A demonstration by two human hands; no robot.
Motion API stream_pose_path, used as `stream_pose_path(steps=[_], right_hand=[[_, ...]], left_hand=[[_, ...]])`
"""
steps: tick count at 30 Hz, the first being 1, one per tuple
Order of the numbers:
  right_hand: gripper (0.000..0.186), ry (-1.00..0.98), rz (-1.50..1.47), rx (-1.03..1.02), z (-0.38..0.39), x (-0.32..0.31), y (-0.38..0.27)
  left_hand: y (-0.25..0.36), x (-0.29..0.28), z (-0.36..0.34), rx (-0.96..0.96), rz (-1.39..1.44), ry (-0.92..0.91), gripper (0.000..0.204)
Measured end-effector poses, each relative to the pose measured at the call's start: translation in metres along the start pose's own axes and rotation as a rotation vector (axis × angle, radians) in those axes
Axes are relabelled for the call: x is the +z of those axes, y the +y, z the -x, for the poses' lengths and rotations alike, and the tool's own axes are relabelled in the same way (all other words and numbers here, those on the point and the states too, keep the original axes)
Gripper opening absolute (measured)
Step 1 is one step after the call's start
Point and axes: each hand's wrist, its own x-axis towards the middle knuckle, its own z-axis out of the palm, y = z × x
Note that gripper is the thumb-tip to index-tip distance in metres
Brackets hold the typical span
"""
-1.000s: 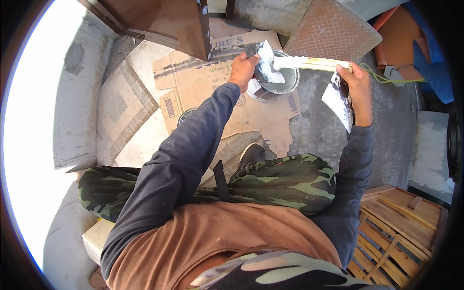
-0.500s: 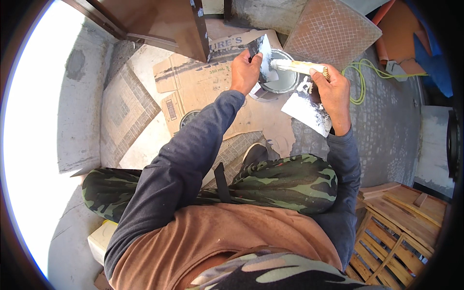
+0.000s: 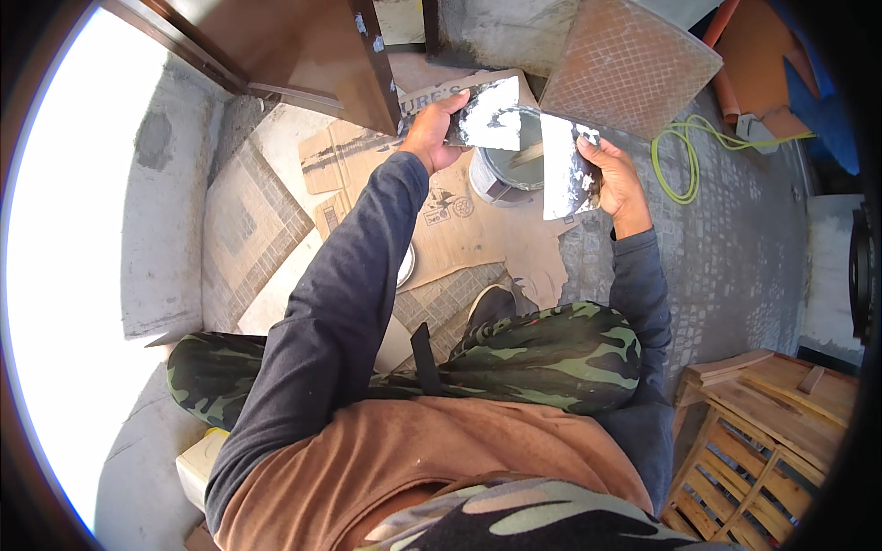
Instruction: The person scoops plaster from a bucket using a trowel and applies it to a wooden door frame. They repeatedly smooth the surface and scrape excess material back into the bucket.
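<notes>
In front of me, my left hand (image 3: 434, 130) grips a flat putty spreader (image 3: 490, 119) smeared with white paste, held over the left side of an open can (image 3: 490, 182). My right hand (image 3: 617, 184) is closed on a second putty spreader (image 3: 560, 174), also daubed with white, at the can's right rim. A stirring stick (image 3: 526, 158) leans inside the can, partly hidden by the two blades. Grey-white material shows in the can.
Flattened cardboard (image 3: 459, 239) lies under the can. A smaller tin (image 3: 406, 264) peeks out beside my left forearm. A brown door (image 3: 303, 55) stands at the far left. A tile (image 3: 629, 64) leans behind, a green hose (image 3: 689, 174) lies right, and a wooden crate (image 3: 753, 441) sits near right.
The stirring stick has left my right hand and now rests in the can. The right spreader has swung upright toward the can. My left hand moved left, its spreader now turned flatter.
</notes>
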Motion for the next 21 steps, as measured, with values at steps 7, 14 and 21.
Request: stream_pose_path(steps=[7, 14, 21], right_hand=[[0.023, -0.057, -0.233, -0.252, 0.022, 0.058, 0.024], [0.025, 0.054, 1.251, -1.226, 0.066, 0.096, 0.007], [0.037, -0.080, 1.338, -1.353, 0.067, 0.103, -0.038]], left_hand=[[-0.013, 0.009, 0.009, 0.216, -0.119, -0.004, 0.026], [-0.010, 0.000, 0.025, 0.254, 0.178, 0.084, 0.023], [0.004, -0.015, 0.049, 0.094, 0.189, 0.015, 0.019]])
